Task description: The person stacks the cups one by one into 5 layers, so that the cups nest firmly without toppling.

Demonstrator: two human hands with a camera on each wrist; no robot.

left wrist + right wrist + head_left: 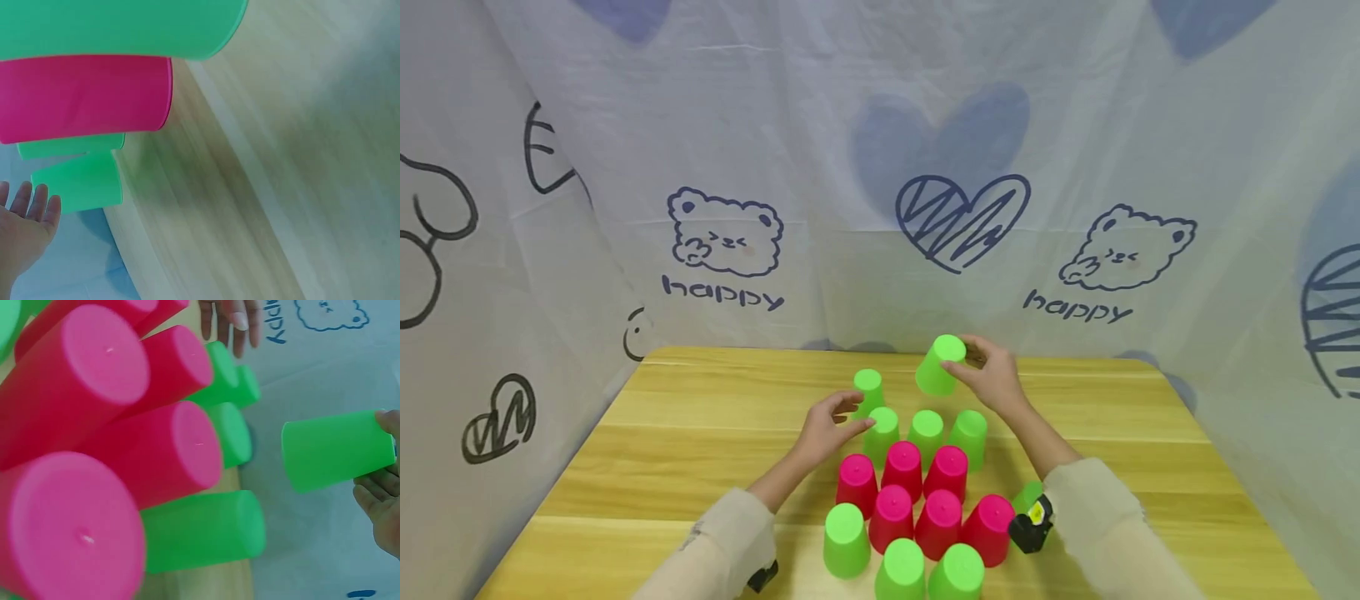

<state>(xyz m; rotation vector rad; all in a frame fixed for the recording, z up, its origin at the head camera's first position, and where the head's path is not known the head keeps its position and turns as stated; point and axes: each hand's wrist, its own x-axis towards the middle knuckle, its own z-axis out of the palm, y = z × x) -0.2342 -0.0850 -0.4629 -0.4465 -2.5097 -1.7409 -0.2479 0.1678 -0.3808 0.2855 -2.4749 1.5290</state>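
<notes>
My right hand (992,375) pinches a green plastic cup (937,371) between thumb and fingers, bottom up, above the far part of the table. The right wrist view shows this same held cup (331,450) apart from the others. My left hand (829,432) holds nothing; its fingers are spread and slightly bent, beside an upside-down green cup (868,385) at the back. Just in front of that cup is a row of three green cups (927,432). The left thumb tip lies close to the row's leftmost cup (883,429); contact is unclear.
Several upside-down pink cups (895,517) stand in two rows before the green row. Three green cups (846,542) are nearest me. Another green cup (1027,495) is partly hidden by my right sleeve. A printed cloth (850,283) hangs behind the wooden table (625,450).
</notes>
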